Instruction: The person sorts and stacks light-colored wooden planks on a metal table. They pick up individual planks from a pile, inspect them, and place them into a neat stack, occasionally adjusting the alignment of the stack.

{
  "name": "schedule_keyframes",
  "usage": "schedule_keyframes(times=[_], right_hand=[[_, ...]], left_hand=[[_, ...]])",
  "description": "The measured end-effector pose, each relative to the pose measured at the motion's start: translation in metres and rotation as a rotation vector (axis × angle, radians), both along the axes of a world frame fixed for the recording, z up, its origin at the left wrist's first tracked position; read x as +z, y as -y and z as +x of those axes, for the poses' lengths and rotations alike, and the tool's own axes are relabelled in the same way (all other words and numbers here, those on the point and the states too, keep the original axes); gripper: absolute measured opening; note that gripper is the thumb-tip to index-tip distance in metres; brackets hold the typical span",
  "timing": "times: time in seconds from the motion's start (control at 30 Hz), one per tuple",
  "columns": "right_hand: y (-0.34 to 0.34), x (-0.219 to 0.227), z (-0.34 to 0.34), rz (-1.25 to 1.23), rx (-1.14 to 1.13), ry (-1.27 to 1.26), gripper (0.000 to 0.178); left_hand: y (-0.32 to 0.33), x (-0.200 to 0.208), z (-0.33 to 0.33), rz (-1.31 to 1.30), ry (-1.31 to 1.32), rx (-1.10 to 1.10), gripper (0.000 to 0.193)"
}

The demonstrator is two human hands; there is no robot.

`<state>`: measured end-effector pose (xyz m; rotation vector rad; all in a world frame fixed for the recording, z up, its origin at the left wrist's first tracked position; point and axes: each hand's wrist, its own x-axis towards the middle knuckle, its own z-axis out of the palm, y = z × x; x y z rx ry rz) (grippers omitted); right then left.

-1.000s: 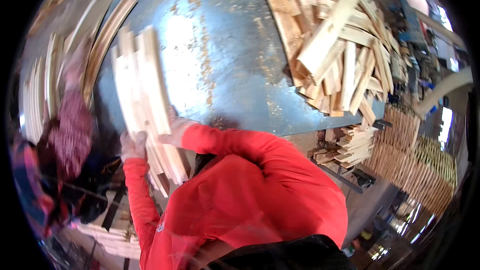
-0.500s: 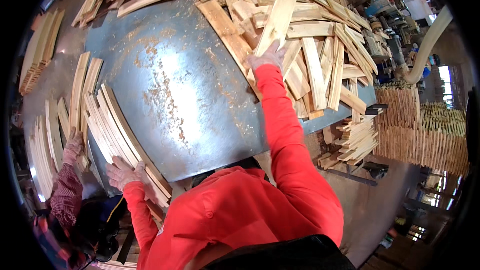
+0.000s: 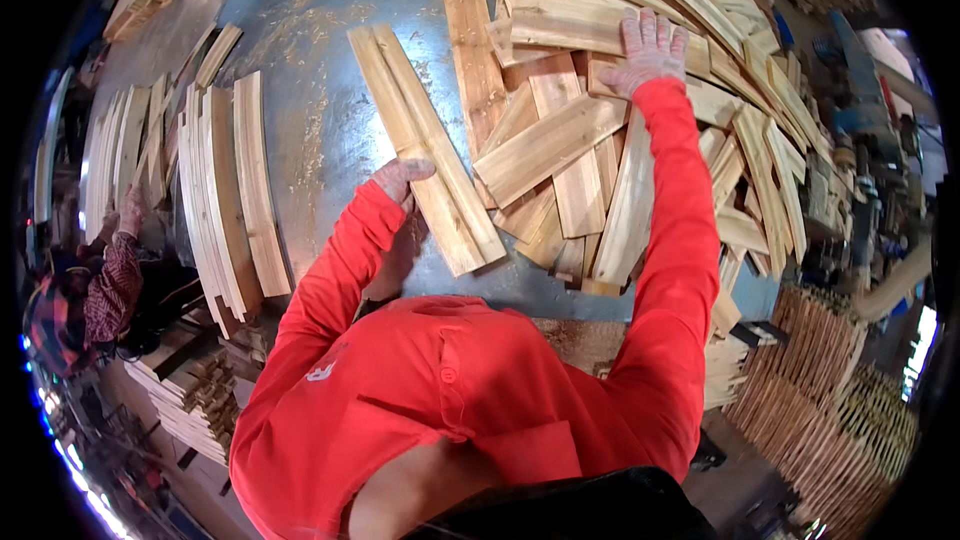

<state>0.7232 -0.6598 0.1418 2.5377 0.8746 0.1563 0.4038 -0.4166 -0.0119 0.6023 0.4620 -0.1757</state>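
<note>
My left hand (image 3: 404, 180), in a pale glove, grips the left edge of a pair of light wooden boards (image 3: 432, 155) lying side by side and slanting across the metal table. Its thumb lies on top; the other fingers are mostly hidden. My right hand (image 3: 650, 50), gloved as well, rests with fingers spread over the right end of a wooden board (image 3: 565, 25) on the heap. Below it another board (image 3: 550, 150) lies slanted across the heap. Many loose boards overlap around my right forearm.
The metal table (image 3: 310, 50) carries scattered shavings. Left of me stands a row of wooden strips (image 3: 215, 200), with a co-worker's hand (image 3: 130, 210) by further strips. Stacked wood (image 3: 800, 390) stands at the lower right, machinery (image 3: 860, 80) beyond the heap.
My left hand has left the row of strips and now holds the pair of boards at mid-table. My right hand has released a board and moved to another on the heap.
</note>
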Motion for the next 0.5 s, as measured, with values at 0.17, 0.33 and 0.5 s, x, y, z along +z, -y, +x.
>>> schedule_keyframes(times=[0.17,0.33,0.5], right_hand=[[0.010,0.010,0.069,0.112,-0.002,-0.363,0.091],[-0.065,-0.015,0.015,0.712,0.007,-0.634,0.071],[-0.075,-0.039,-0.066,0.703,0.078,-0.727,0.063]], left_hand=[[0.024,0.061,0.028,0.371,-0.010,0.017,0.053],[0.033,0.058,0.065,0.112,0.036,0.174,0.056],[0.059,0.065,0.086,-0.021,-0.163,0.295,0.053]])
